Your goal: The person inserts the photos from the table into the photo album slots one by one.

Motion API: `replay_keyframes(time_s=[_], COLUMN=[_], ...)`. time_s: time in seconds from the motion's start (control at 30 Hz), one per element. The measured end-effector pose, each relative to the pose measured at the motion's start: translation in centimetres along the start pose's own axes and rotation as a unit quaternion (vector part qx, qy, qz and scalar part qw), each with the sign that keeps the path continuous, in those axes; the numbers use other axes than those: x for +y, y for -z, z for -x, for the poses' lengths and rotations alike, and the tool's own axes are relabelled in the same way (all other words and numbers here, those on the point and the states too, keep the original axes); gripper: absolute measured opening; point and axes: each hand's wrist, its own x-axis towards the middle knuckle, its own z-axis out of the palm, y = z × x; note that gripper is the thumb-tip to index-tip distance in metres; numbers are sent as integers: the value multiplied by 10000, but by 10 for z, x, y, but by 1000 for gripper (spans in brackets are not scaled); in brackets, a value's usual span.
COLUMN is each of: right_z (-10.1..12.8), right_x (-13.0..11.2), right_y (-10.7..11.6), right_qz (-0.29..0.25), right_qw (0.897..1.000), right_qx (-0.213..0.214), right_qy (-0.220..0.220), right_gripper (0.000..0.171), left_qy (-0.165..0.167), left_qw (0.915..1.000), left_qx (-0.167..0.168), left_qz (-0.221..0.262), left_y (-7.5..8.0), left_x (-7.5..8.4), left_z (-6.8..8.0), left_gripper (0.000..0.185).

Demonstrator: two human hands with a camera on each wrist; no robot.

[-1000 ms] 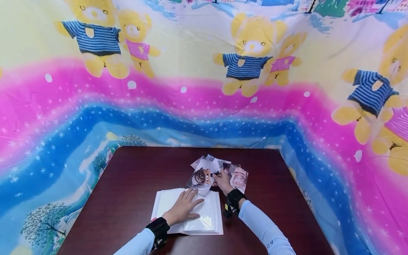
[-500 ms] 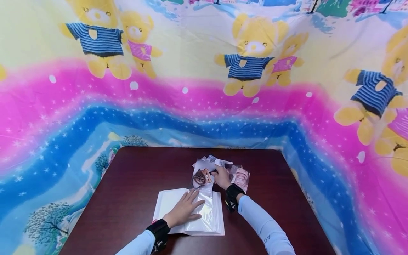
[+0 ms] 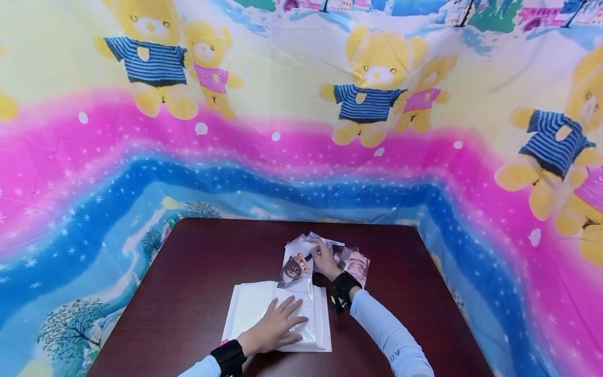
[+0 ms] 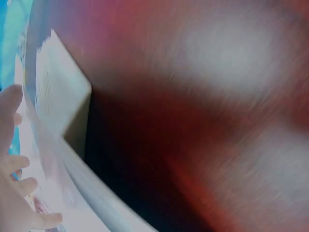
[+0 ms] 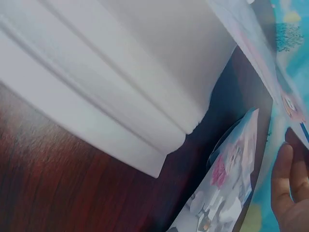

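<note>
Photo (image 3: pixel 297 268) of a cat lies long axis fore-aft over the album's (image 3: pixel 249 309) far edge, my right hand (image 3: pixel 322 260) pinching its far right corner, left hand (image 3: pixel 275 327) flat, fingers straight, on the sleeve.

Light blue sleeves (image 3: pixel 386 330), black wrist straps (image 3: pixel 345 285), possibly lettering on right sleeve

A dark wooden table (image 3: pixel 198 277) carries a white album (image 3: pixel 249 309) and loose photos (image 3: pixel 355 262).

Bare table (image 3: pixel 198 272) left of the album (image 3: pixel 245 309); photo pile (image 3: pixel 350 259) just beyond it.
</note>
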Motion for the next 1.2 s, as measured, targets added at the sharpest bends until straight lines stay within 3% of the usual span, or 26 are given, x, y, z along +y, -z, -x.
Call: replay_keyframes(time_s=[0.17, 0.23, 0.5, 0.77, 1.2], right_z=[-3, -5, 12, 34, 41], right_x=[1, 12, 21, -2, -11], right_y=[2, 1, 1, 4, 2], right_qz=[58, -7, -336, -367, -384], right_qw=[9994, 9994, 9925, 9839, 9760], right_qx=[326, 327, -597, -1443, -1922], right_qy=[27, -91, -1016, -988, -950], right_gripper=[24, 23, 28, 27, 22], left_qy=[-330, -393, -499, -522, -486], left_qw=[9993, 9988, 9968, 9948, 9948], left_qx=[160, 299, 615, 855, 854], left_qz=[9, -56, -120, -178, -272], left_y=[1, -1, -8, -11, -11], left_x=[8, 6, 3, 2, 0], left_z=[11, 14, 22, 27, 29], left_gripper=[50, 50, 48, 50, 47])
